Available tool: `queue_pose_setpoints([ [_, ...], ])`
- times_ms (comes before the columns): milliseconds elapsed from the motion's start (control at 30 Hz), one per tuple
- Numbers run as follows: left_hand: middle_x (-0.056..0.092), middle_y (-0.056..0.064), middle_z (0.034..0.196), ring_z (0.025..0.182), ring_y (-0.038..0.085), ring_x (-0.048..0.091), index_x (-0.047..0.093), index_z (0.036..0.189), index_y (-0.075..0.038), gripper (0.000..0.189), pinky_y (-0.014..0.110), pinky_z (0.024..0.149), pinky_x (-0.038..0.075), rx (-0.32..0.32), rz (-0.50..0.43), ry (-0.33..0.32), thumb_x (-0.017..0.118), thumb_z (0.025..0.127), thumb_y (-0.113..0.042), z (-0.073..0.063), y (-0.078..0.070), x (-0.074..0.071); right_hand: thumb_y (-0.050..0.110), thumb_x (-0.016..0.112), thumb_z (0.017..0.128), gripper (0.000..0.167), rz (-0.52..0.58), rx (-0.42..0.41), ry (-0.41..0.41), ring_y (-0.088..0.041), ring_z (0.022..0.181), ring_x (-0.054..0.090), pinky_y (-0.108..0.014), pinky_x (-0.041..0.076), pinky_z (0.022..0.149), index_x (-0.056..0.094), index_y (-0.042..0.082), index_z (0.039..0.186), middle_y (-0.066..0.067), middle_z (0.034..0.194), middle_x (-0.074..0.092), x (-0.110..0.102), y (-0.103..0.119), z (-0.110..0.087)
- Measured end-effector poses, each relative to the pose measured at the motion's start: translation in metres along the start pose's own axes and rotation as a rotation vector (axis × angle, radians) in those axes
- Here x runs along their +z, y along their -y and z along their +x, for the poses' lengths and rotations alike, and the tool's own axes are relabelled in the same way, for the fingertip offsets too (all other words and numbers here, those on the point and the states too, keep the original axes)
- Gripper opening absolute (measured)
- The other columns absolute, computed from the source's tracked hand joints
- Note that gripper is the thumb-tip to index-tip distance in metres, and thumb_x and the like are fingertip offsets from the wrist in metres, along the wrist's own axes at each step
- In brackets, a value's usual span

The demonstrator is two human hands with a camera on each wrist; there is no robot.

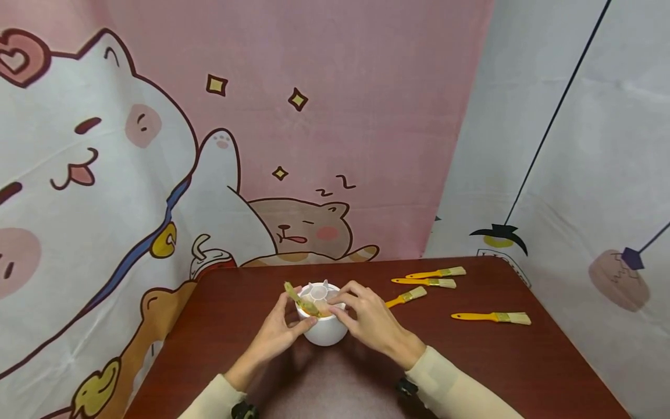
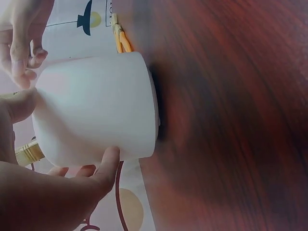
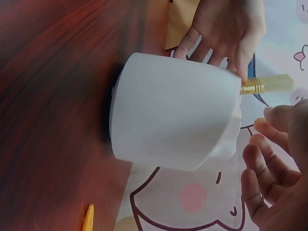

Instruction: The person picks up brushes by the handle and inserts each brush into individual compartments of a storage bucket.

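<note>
A white round container stands on the table in the head view, with a divided inner part showing at its top. A paintbrush is in it at the left, its bristles up past the rim in the right wrist view. My left hand grips the container's left side, fingers low on the wall and thumb near the rim. Above the right rim hovers my right hand, its fingers loosely bent and apart from the container in the right wrist view.
Several yellow-handled paintbrushes lie to the right on the dark red table. Two are close together at the back, one partly behind my right hand, another farther right. Behind the table hangs a printed cloth.
</note>
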State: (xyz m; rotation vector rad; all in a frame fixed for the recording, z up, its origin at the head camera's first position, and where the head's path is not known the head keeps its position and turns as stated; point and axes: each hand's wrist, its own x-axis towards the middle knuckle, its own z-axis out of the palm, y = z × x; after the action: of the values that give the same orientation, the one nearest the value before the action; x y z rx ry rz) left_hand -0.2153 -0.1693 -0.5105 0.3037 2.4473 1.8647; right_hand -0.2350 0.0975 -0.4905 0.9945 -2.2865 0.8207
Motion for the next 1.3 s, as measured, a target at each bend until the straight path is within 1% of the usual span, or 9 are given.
queue_pose_setpoints([
  [200,0.054,0.028,0.172,0.156,0.052,0.062,0.037,0.179,-0.006,0.088,0.058,0.122,0.060,0.008,-0.007,0.020,0.086,0.106,-0.012,0.003,0.001,-0.001,0.022,0.093,0.103,0.015,-0.029,0.026,-0.005,-0.016,0.097,0.076,-0.037,0.064,0.085,0.089,0.019,0.117,0.003,0.113,0.077,-0.009,-0.005,-0.005],
  [433,0.052,0.027,0.176,0.159,0.054,0.058,0.035,0.181,-0.007,0.090,0.063,0.125,0.057,0.003,0.013,0.021,0.085,0.108,-0.016,0.003,0.000,-0.002,0.020,0.093,0.102,0.013,-0.023,0.047,-0.020,-0.014,0.096,0.077,-0.034,0.064,0.083,0.090,0.018,0.114,0.005,0.111,0.076,-0.019,-0.013,-0.012],
  [567,0.050,0.027,0.176,0.159,0.054,0.058,0.033,0.181,-0.006,0.095,0.065,0.125,0.056,-0.006,-0.011,0.022,0.089,0.105,-0.016,0.004,-0.001,0.000,0.016,0.094,0.101,0.013,-0.005,0.056,-0.028,-0.015,0.093,0.078,-0.032,0.065,0.080,0.090,0.017,0.114,0.004,0.108,0.076,-0.024,-0.020,-0.016],
  [733,0.053,0.024,0.175,0.157,0.047,0.063,0.030,0.182,-0.009,0.106,0.064,0.125,0.057,0.000,-0.016,0.022,0.095,0.098,-0.018,0.006,-0.001,0.003,0.018,0.092,0.102,0.012,-0.003,0.079,-0.022,-0.016,0.094,0.080,-0.033,0.068,0.080,0.090,0.017,0.114,0.003,0.108,0.077,-0.031,-0.029,-0.020],
  [800,0.054,0.023,0.175,0.156,0.044,0.063,0.030,0.182,-0.009,0.109,0.063,0.125,0.056,0.008,0.015,-0.003,0.097,0.096,-0.020,0.005,-0.001,0.006,0.017,0.092,0.102,0.013,-0.006,0.084,-0.021,-0.016,0.093,0.081,-0.035,0.069,0.079,0.089,0.016,0.115,0.003,0.108,0.077,-0.033,-0.034,-0.022],
  [867,0.054,0.021,0.176,0.158,0.041,0.062,0.033,0.181,-0.009,0.112,0.062,0.127,0.054,0.008,0.066,-0.052,0.101,0.093,-0.026,0.004,-0.002,0.009,0.015,0.093,0.101,0.014,-0.013,0.087,-0.023,-0.016,0.093,0.082,-0.035,0.069,0.077,0.089,0.017,0.115,0.003,0.107,0.077,-0.035,-0.039,-0.024],
  [967,0.054,0.021,0.176,0.160,0.040,0.059,0.038,0.177,-0.006,0.116,0.063,0.131,0.049,0.013,0.188,-0.137,0.105,0.087,-0.038,0.002,-0.003,0.015,0.012,0.094,0.100,0.017,-0.033,0.096,-0.032,-0.016,0.091,0.081,-0.037,0.070,0.076,0.089,0.018,0.114,0.003,0.105,0.076,-0.038,-0.048,-0.027],
  [1100,0.055,0.023,0.169,0.158,0.044,0.058,0.044,0.170,-0.004,0.120,0.067,0.131,0.047,-0.016,0.303,-0.236,0.108,0.080,-0.050,-0.001,-0.007,0.024,0.015,0.093,0.101,0.016,-0.074,0.143,-0.017,-0.014,0.091,0.080,-0.037,0.070,0.077,0.089,0.019,0.116,0.004,0.106,0.076,-0.043,-0.060,-0.031],
  [1300,0.056,0.024,0.160,0.154,0.044,0.060,0.046,0.165,-0.004,0.121,0.065,0.129,0.050,-0.043,0.340,-0.311,0.109,0.075,-0.055,-0.001,-0.010,0.030,0.019,0.092,0.103,0.017,-0.127,0.224,0.038,-0.017,0.097,0.079,-0.039,0.071,0.085,0.089,0.019,0.120,0.002,0.111,0.078,-0.050,-0.077,-0.034],
])
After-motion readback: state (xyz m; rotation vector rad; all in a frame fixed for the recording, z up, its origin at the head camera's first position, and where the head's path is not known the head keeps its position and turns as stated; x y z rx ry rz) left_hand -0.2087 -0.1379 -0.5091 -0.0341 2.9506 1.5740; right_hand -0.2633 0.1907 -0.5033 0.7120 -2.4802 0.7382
